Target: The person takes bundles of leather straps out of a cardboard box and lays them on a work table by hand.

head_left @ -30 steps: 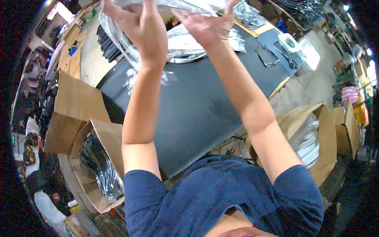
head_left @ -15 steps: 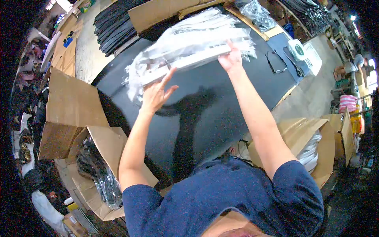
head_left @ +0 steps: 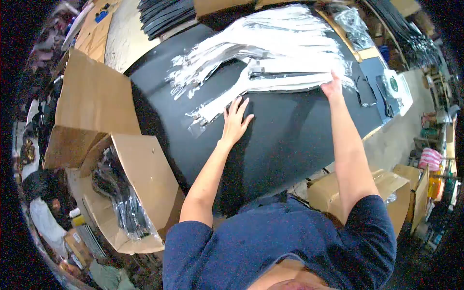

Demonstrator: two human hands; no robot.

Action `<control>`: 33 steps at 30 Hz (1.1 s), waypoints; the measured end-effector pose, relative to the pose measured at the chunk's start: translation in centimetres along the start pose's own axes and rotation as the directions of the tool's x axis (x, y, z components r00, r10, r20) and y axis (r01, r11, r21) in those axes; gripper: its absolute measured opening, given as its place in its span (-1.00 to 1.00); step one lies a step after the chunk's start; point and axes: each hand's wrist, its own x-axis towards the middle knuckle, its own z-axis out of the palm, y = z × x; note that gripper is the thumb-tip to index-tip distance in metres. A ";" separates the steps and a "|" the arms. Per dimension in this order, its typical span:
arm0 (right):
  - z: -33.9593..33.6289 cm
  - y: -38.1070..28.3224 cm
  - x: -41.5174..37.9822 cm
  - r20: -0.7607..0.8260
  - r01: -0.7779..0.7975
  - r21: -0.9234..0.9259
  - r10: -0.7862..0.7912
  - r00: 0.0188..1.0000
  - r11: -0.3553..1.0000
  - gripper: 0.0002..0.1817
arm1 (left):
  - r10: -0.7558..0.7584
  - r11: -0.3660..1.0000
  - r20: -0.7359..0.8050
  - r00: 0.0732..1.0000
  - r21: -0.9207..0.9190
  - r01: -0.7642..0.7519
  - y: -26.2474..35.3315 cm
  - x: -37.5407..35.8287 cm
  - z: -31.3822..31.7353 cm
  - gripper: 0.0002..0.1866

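Observation:
A spread of long, pale packets in clear plastic (head_left: pixel 290 41) lies across the dark tabletop (head_left: pixel 280 121). What is inside the plastic cannot be made out. Nearer to me, a separate bundle of plastic-wrapped packets (head_left: pixel 290 83) lies along the front of this spread, its left end fanning down toward me. My right hand (head_left: pixel 332 88) grips the near edge of that bundle close to its right end, some fingertips hidden by the plastic. Just below its left part, my left hand (head_left: pixel 235 122) has its fingers spread, holding nothing, fingertips beside the plastic edge.
An open cardboard box (head_left: pixel 150 164) with dark plastic-wrapped pieces stands at left. Another carton (head_left: pixel 357 191) is beside me at right. Eyeglasses (head_left: pixel 366 92), scissors (head_left: pixel 386 104) and a white round-faced device (head_left: pixel 397 87) lie at the table's right. Stacked dark strips (head_left: pixel 166 17) sit behind.
The plastic-wrapped bundle, held up in both hands before, now lies on the table against the others. My left hand has come off it, fingers spread; the view has shifted left.

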 end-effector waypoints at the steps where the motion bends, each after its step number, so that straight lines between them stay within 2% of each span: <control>1: -0.4 0.0 0.2 0.057 -0.025 -0.053 0.028 0.998 0.998 -0.44 | -0.020 1.000 -0.006 1.000 0.008 0.020 -0.6 0.0 -0.1 -0.43; 3: -0.5 0.4 0.0 0.121 -0.060 -0.114 0.074 0.990 0.992 -0.41 | 0.020 0.996 -0.051 0.999 -0.083 -0.024 -1.8 0.6 -0.4 -0.46; 5: -0.5 0.1 -0.5 -0.240 -0.271 -0.227 0.217 0.946 0.935 -0.48 | 0.035 0.999 -0.073 0.997 -0.002 -0.035 -2.6 1.3 -0.7 -0.54; 6: -1.3 -0.1 -0.3 -0.260 -0.298 -0.394 0.206 0.943 0.870 -0.37 | 0.052 0.999 -0.085 0.995 -0.008 -0.052 -3.0 1.8 -0.8 -0.58; 7: -0.9 -0.4 -0.6 -0.263 -0.298 -0.393 0.204 0.943 0.870 -0.37 | 0.070 0.997 -0.095 0.993 -0.015 -0.072 -3.4 2.2 -0.9 -0.62; 9: -0.4 -1.5 -1.2 -0.296 -0.459 -0.668 0.357 0.886 0.586 -0.25 | 0.066 0.997 -0.112 0.992 -0.041 -0.071 -3.7 2.5 -0.8 -0.65; 11: 0.3 -2.7 -2.6 -0.376 -0.492 -0.771 0.333 0.865 0.404 -0.13 | 0.066 0.998 -0.131 0.989 -0.016 -0.069 -3.6 2.4 -0.6 -0.65; 13: -1.4 -3.4 -2.0 -0.445 -0.512 -0.835 0.299 0.844 0.202 -0.12 | 0.092 0.995 -0.164 0.982 0.059 -0.083 -2.8 2.1 -0.7 -0.66; 15: -2.2 -5.3 -3.0 -0.415 -0.437 -0.899 0.373 0.830 -0.030 -0.16 | 0.130 0.988 -0.173 0.976 0.106 -0.112 -2.5 2.2 -0.7 -0.69; 16: -1.4 -6.5 -4.8 -0.399 -0.400 -0.914 0.327 0.857 -0.068 -0.23 | 0.083 0.995 -0.156 0.984 0.073 -0.072 -2.1 2.2 -0.9 -0.70; 17: -0.4 -7.9 -6.6 -0.382 -0.366 -0.924 0.282 0.880 -0.111 -0.30 | 0.103 0.992 -0.185 0.977 0.091 -0.087 -2.2 2.2 -0.7 -0.71; 19: -0.7 -10.7 -8.0 -0.252 -0.199 -0.928 0.137 0.958 -0.316 -0.44 | 0.144 0.989 -0.285 0.948 0.008 -0.148 -2.5 2.3 -0.5 -0.82; 20: -1.3 -12.2 -7.9 -0.136 -0.050 -0.924 0.204 0.969 -0.379 -0.49 | 0.144 0.989 -0.317 0.937 0.028 -0.143 -2.3 2.1 -0.4 -0.86; 21: -2.0 -13.6 -7.9 -0.027 0.101 -0.896 0.280 0.960 -0.433 -0.53 | 0.087 0.996 -0.281 0.956 -0.007 -0.093 -1.5 1.8 -0.8 -0.86; 22: -1.6 -14.9 -9.1 0.007 0.148 -0.906 0.336 0.942 -0.397 -0.55 | 0.157 0.987 -0.329 0.931 0.085 -0.137 -1.7 1.7 -0.6 -0.83; 23: -0.6 -16.5 -10.6 0.043 0.194 -0.914 0.390 0.920 -0.356 -0.57 | 0.149 0.985 -0.364 0.919 0.139 -0.105 -1.3 1.6 -0.7 -0.78; 24: 0.3 -17.8 -13.1 0.074 0.191 -0.940 0.376 0.924 -0.283 -0.56 | 0.022 1.000 -0.351 0.936 0.022 -0.015 -1.2 1.4 -0.5 -0.72; 25: 1.2 -19.1 -16.0 0.109 0.192 -0.959 0.355 0.929 -0.209 -0.55 | 0.017 0.999 -0.369 0.929 0.042 -0.002 -0.9 1.4 -0.5 -0.67; 26: 1.9 -20.5 -18.4 0.188 0.288 -0.932 0.383 0.904 -0.222 -0.53 | 0.063 0.993 -0.391 0.918 0.115 -0.020 -1.4 1.4 -0.3 -0.65; 27: 2.1 -22.0 -21.0 0.260 0.376 -0.897 0.411 0.874 -0.232 -0.51 | 0.017 0.999 -0.401 0.916 0.051 0.004 -1.3 1.4 -0.2 -0.64; 29: 2.3 -24.9 -26.8 0.380 0.475 -0.849 0.356 0.854 -0.231 -0.52 | -0.060 0.998 -0.398 0.916 -0.041 0.047 -1.7 1.2 0.2 -0.66; 30: 2.1 -26.3 -29.8 0.360 0.439 -0.868 0.315 0.878 -0.232 -0.52 | -0.179 0.983 -0.368 0.912 -0.028 0.182 -2.0 1.2 0.4 -0.67; 32: 1.1 -28.9 -35.0 0.379 0.452 -0.837 0.267 0.886 -0.309 -0.54 | -0.184 0.983 -0.489 0.853 -0.111 0.149 -1.3 1.1 1.5 -0.67; 33: -0.4 -30.0 -37.1 0.376 0.432 -0.850 0.225 0.899 -0.302 -0.54 | -0.183 0.982 -0.556 0.811 -0.144 0.122 -0.6 1.2 2.2 -0.67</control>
